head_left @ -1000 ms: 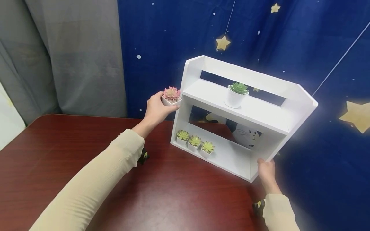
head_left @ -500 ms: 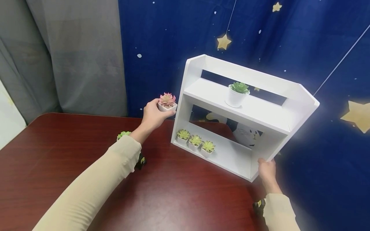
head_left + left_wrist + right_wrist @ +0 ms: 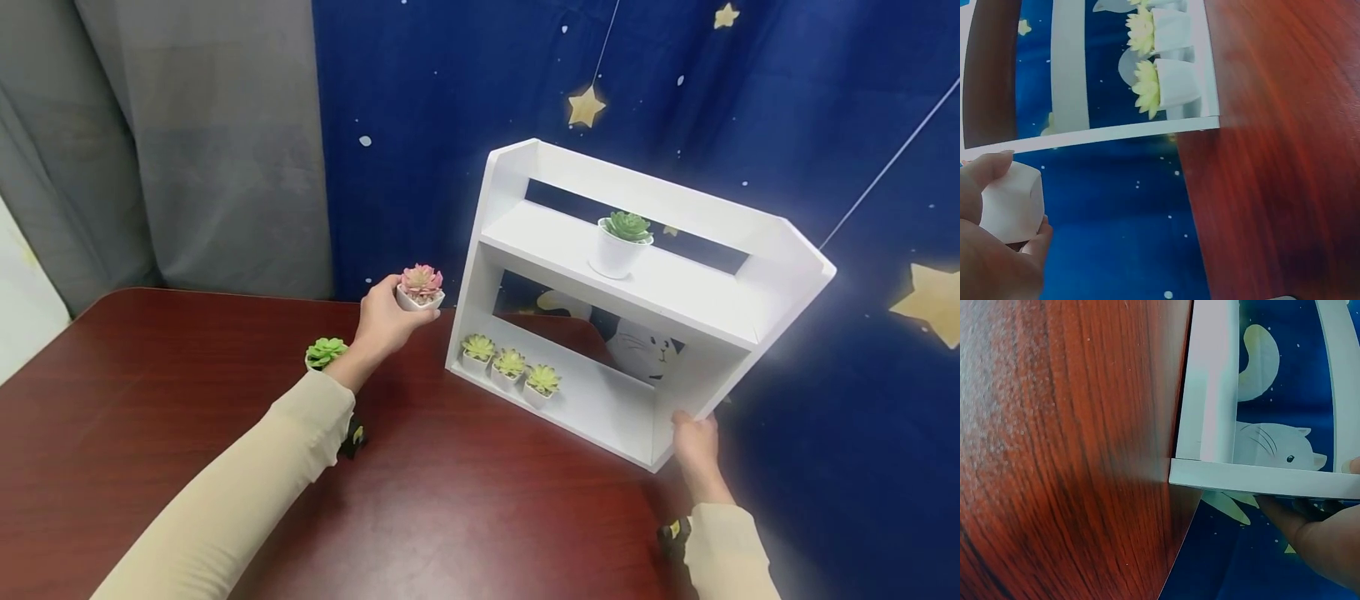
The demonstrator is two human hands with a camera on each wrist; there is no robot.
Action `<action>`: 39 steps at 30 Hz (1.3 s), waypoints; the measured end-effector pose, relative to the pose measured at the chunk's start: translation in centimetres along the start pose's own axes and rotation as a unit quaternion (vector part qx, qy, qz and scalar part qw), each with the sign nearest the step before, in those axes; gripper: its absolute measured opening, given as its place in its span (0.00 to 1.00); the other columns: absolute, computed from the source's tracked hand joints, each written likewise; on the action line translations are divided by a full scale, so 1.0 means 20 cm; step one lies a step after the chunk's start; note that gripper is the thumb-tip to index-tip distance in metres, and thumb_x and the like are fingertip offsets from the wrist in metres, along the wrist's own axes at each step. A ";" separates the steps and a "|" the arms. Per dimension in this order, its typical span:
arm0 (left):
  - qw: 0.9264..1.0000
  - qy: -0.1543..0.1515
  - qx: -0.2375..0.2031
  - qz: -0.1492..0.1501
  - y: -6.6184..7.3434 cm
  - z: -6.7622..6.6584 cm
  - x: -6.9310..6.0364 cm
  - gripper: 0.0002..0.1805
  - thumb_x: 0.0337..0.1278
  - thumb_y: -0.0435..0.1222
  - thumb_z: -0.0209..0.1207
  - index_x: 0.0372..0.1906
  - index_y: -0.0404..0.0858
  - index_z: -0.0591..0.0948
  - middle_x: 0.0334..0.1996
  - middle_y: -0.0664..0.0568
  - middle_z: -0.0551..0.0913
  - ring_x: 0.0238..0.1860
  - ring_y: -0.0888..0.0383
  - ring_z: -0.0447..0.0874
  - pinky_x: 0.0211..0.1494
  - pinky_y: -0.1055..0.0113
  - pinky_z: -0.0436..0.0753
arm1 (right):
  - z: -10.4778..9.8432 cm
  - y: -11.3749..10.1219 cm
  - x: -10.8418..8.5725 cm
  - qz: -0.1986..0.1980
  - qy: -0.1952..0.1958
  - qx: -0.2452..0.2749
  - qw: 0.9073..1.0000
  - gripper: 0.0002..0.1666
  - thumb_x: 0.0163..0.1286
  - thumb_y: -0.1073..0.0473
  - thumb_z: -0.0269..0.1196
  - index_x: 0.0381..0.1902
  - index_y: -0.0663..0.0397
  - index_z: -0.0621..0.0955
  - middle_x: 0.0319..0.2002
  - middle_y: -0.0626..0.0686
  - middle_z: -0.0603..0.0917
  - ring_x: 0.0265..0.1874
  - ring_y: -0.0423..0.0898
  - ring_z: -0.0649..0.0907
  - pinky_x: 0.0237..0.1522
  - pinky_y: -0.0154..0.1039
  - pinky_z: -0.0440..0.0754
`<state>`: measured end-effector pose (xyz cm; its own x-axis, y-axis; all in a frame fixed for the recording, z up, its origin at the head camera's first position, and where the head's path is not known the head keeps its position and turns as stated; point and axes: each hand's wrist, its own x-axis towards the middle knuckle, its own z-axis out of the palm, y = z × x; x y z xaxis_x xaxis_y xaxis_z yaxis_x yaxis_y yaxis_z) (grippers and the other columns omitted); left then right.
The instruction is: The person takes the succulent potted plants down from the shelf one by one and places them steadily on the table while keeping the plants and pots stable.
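Closest to me on the head feed is the right hand (image 3: pixel 696 442), thumb and fingers gripping the lower right end panel of a white shelf (image 3: pixel 600 408); from my remote seat I can't tell how much of the shelf's base sits on the red-brown table (image 3: pixel 450 500). Then a bright green succulent (image 3: pixel 326 352) peeks out past the left wrist, partly hidden. A bit further out, the left hand (image 3: pixel 386 321) has its thumb and fingers round the small white pot of a pink succulent (image 3: pixel 421 283), rosette up, held clear of the table. Here's the relation I'd watch: that pot is just left of the shelf's left end panel and outside it, with a gap on the head feed, and the left hand is the near one to that end while the right is way over at the other. The pot's squat with no real long axis; the shelf's runs slantwise, right end nearer me. On the lower tier three yellow-green succulents (image 3: pixel 510 367) bunch up at the left, and a dark green succulent (image 3: pixel 622 242) stands above. Behind it all, grey curtain (image 3: pixel 232 150) and starry blue curtain (image 3: pixel 450 125).
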<state>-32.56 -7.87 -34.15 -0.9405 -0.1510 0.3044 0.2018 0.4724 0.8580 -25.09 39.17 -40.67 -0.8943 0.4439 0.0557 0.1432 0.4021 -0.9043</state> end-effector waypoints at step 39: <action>0.998 -0.030 0.015 -0.057 -0.29 0.09 -0.12 0.44 0.48 0.45 0.74 0.69 0.32 0.70 0.62 0.36 0.79 0.61 0.42 0.80 0.66 0.48 0.80 | 0.00 -0.02 -0.02 0.004 -0.002 -0.011 1.000 0.36 0.76 0.61 0.42 0.78 0.65 0.52 0.71 0.74 0.63 0.73 0.71 0.64 0.75 0.66 0.60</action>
<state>-32.00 -8.60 -40.60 -0.9716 -0.1539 0.1799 0.0853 0.4815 0.8723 -24.77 38.86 -40.38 -0.8951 0.4435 0.0465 0.1597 0.4163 -0.8951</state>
